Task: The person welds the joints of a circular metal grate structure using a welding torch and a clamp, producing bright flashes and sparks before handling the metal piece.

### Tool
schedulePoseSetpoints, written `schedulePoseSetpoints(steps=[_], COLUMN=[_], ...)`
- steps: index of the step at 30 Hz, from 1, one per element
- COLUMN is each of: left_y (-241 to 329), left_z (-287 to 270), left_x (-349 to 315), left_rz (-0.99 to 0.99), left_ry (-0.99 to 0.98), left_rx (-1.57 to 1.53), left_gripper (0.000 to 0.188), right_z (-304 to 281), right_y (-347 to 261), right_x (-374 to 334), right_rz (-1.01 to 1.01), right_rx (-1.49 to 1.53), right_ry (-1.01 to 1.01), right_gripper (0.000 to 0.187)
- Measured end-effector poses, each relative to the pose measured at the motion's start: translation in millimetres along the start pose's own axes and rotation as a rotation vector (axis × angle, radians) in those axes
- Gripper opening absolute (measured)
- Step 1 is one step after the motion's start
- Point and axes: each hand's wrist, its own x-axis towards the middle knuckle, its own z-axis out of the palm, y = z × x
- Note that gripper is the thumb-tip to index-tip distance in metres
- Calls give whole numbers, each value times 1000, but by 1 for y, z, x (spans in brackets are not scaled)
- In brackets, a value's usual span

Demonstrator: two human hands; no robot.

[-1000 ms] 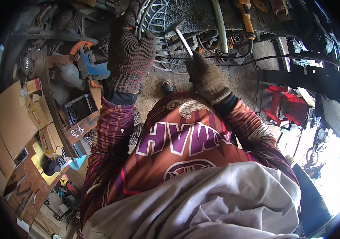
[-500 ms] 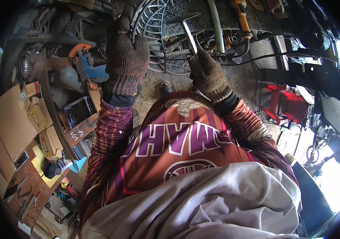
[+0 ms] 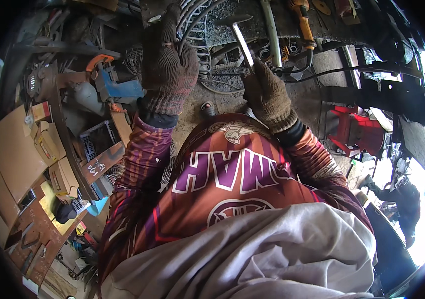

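Note:
My left hand [image 3: 170, 72], in a brown knitted glove, is closed on the near left edge of a curved metal rod frame [image 3: 192, 32] with short rungs between its bars. Part of the frame runs out of view at the top. In my gloved right hand [image 3: 268, 94] is the handle of a chipping hammer [image 3: 243, 44]. Its dark, pointed head lies over the dark worktop, to the right of the frame and apart from it. The fingertips of my left hand are partly lost in shadow.
A yellow angle grinder [image 3: 302, 22] and a pale bar [image 3: 271, 32] lie beyond the hammer. A black cable [image 3: 337, 71] stretches rightward. At left are a blue and orange machine [image 3: 115, 84] and cardboard boxes [image 3: 15, 159]; a red chair [image 3: 354, 129] stands at right.
My left hand and the rod frame have shifted to the right. The hammer and my right hand have moved slightly right and nearer. A dark, person-like figure now shows at the lower right.

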Motion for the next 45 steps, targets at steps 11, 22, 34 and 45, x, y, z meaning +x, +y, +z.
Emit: schedulePoseSetpoints(steps=[11,22,34,45], left_y=[6,-16,-1,12], left_z=[3,12,12,5], left_x=[-1,-15,-8,5], left_rz=[-89,501,13,-128], left_ry=[-30,-270,-138,-177], left_rx=[98,986,207,-93], left_gripper=[48,37,54,59], right_z=[13,18,13,8], right_y=[1,3,11,-12], right_x=[7,6,1,2], right_rz=[33,12,-83,-12], right_rx=[-178,-217,-171,-66], right_ry=[-81,16,1,7], right_gripper=[43,47,46,41])
